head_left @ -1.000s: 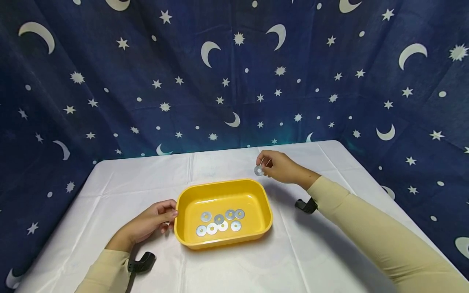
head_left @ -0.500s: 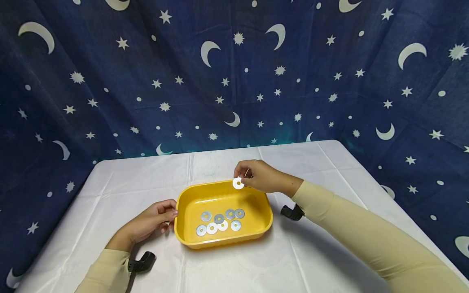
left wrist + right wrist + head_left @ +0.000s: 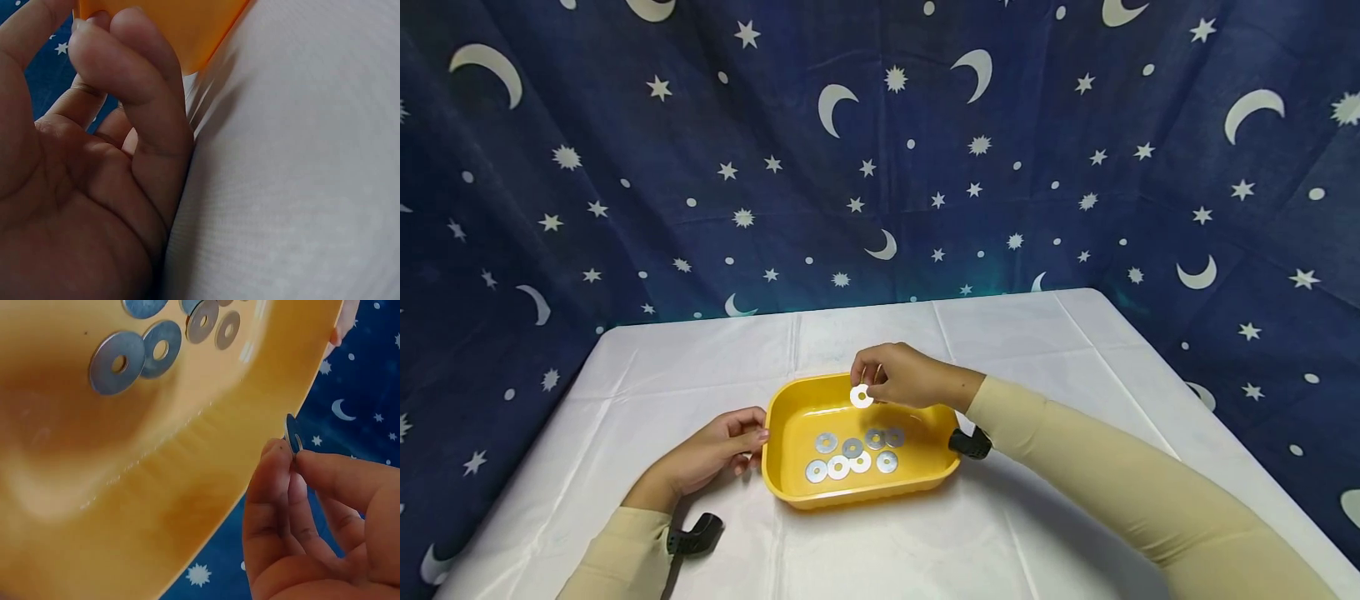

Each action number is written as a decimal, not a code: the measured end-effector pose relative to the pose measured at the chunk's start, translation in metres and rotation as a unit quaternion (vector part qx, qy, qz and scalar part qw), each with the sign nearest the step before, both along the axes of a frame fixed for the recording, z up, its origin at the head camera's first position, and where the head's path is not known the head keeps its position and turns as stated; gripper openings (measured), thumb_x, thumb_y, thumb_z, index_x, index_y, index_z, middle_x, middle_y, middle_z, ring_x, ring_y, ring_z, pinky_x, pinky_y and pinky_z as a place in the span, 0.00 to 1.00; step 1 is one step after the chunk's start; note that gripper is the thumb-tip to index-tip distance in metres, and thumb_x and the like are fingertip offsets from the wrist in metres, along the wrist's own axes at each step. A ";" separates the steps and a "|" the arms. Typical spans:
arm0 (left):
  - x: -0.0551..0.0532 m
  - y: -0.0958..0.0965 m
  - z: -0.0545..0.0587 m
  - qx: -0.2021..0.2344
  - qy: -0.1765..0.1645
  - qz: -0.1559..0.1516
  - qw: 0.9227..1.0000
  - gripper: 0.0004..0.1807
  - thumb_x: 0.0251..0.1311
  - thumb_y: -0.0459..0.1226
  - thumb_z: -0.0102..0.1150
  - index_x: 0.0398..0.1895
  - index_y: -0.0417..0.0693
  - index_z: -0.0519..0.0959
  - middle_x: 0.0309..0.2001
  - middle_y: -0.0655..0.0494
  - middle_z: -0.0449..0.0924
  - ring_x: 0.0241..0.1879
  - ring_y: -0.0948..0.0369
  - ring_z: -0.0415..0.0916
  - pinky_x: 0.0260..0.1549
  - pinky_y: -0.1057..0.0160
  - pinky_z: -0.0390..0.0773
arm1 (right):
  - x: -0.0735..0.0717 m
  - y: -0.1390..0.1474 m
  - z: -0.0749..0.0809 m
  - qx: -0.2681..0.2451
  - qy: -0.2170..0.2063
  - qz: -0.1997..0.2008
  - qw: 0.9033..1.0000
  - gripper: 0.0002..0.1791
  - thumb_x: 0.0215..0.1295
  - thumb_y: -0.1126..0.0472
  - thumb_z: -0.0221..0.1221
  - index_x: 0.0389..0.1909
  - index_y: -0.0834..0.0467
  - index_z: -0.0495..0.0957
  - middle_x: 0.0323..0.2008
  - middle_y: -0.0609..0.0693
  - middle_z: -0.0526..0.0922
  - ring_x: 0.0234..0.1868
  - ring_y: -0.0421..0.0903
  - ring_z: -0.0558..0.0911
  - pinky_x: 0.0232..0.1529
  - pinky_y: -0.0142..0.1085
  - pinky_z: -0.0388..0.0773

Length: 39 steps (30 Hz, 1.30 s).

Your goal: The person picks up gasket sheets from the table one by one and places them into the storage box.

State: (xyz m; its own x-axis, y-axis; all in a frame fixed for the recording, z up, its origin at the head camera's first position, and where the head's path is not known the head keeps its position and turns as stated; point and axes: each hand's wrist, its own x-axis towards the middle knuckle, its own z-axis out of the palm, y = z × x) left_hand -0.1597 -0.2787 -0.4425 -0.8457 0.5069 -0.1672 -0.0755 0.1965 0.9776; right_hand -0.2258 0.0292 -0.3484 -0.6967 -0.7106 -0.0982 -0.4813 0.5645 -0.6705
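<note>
A washer [image 3: 861, 396] is pinched between the thumb and fingertips of my right hand [image 3: 902, 375], above the far part of a yellow tray [image 3: 861, 500]. In the right wrist view the held washer [image 3: 292, 434] stands nearly edge-on at the fingertips. Several flat metal washers [image 3: 887, 462] lie on the tray's floor, some overlapping. At the tray's left end, my left hand [image 3: 711, 454] holds the rim with thumb and curled fingers. The left wrist view has those fingers against the tray's outer wall [image 3: 194, 31]; their exact contact is partly hidden.
A white cloth [image 3: 685, 358] covers the table under the tray. Behind it and at the sides hangs a dark blue curtain [image 3: 790, 242] with moons and stars. Each wrist wears a black strap device [image 3: 696, 535].
My right hand has carried the washer leftward and nearer, from beyond the tray's far right corner to above the tray. The left hand stays at the rim. The head view has shifted slightly.
</note>
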 end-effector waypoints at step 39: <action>-0.001 0.016 0.002 0.005 -0.009 0.000 1.000 0.13 0.66 0.38 0.47 0.43 0.34 0.66 0.27 0.52 0.71 0.25 0.61 0.70 0.18 0.70 0.71 | 0.005 -0.024 -0.033 0.130 -0.044 0.010 0.991 0.04 0.58 0.68 0.58 0.33 0.57 0.77 0.27 0.50 0.79 0.22 0.44 0.76 0.28 0.28 0.74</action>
